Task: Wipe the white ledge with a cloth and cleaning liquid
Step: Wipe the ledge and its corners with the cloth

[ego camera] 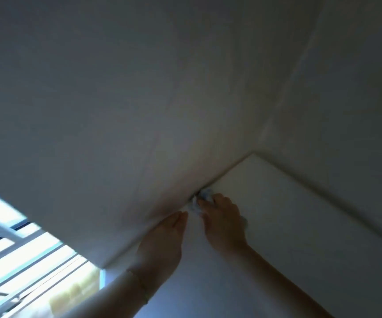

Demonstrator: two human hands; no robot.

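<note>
Head view: right hand grips the bunched cloth against the white ledge, left hand flat beside; overreaching may skip the corner.

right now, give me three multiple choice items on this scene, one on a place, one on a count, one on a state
1. Where is the cloth?
A. draped over the left arm
B. lying untouched in mid-ledge
C. at the seam where the ledge meets the wall

2. How many hands are in view?
A. one
B. two
C. three

3. How is the left hand?
A. fingers straight, holding nothing
B. gripping the cloth
C. clenched in a fist

Answers:
1 C: the right hand holds the cloth against that seam.
2 B: one hand reaches up on each side.
3 A: its fingers lie straight beside the cloth, with nothing in them.
</note>
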